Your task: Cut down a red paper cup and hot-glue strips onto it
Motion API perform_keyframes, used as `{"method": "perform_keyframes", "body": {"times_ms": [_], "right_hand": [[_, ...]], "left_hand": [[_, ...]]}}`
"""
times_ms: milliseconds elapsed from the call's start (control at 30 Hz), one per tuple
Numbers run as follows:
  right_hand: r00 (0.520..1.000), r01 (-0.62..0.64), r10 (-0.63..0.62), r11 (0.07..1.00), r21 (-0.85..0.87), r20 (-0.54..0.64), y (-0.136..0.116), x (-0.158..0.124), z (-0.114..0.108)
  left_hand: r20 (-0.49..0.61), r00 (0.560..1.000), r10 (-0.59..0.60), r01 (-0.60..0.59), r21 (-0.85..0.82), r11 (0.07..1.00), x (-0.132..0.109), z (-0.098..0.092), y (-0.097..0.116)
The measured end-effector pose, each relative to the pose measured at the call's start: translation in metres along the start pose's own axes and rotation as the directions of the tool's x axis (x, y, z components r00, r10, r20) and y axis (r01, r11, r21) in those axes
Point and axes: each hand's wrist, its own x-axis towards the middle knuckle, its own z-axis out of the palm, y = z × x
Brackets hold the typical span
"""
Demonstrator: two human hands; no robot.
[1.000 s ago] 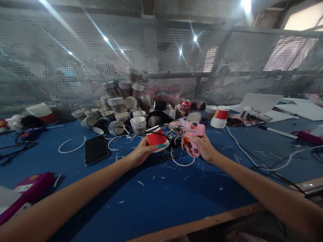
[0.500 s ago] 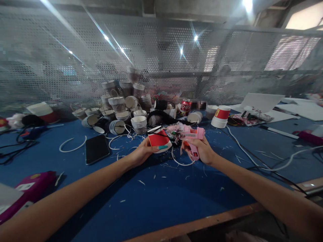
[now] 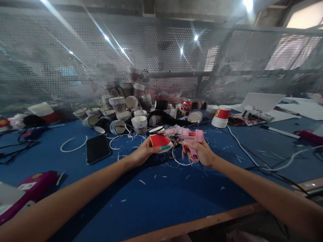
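A red and white paper cup (image 3: 158, 140) lies tilted in my left hand (image 3: 141, 153), whose fingers are closed around its side; the thumb, with a teal nail, presses on the red wall. My right hand (image 3: 205, 153) is wrapped round the handle of a pink glue gun (image 3: 193, 137). The gun's front end, covered in stringy glue and bits, is at the right side of the cup; whether the nozzle touches it I cannot tell. Beneath the gun a white cord loop (image 3: 180, 163) rests on the blue table (image 3: 156, 201).
Behind the hands is a pile of wrapped paper cups (image 3: 117, 104) with cord handles. A black phone (image 3: 98, 149) lies left, a purple object (image 3: 37, 185) nearer. A red soda can (image 3: 185, 107) and a cup stack (image 3: 220, 117) stand at the back. A white cable (image 3: 242, 149) runs right.
The glue gun has shifted slightly left, its front end now overlapping the cup's right side more. The black strand seen across the cup no longer shows there. Both hands keep their holds.
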Motion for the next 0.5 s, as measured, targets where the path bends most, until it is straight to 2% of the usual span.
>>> {"method": "perform_keyframes", "body": {"times_ms": [200, 500], "right_hand": [[1.000, -0.014, 0.014, 0.999, -0.031, -0.011, -0.0013, -0.0003, 0.0021], [0.998, -0.005, 0.005, 1.000, -0.011, -0.068, -0.0020, 0.0004, -0.0004]], "left_hand": [[-0.010, 1.000, -0.002, 0.002, 0.016, 1.000, 0.0000, -0.0012, -0.0018], [0.050, 0.998, 0.031, -0.031, 0.001, 1.000, -0.0001, -0.0026, -0.0002]]}}
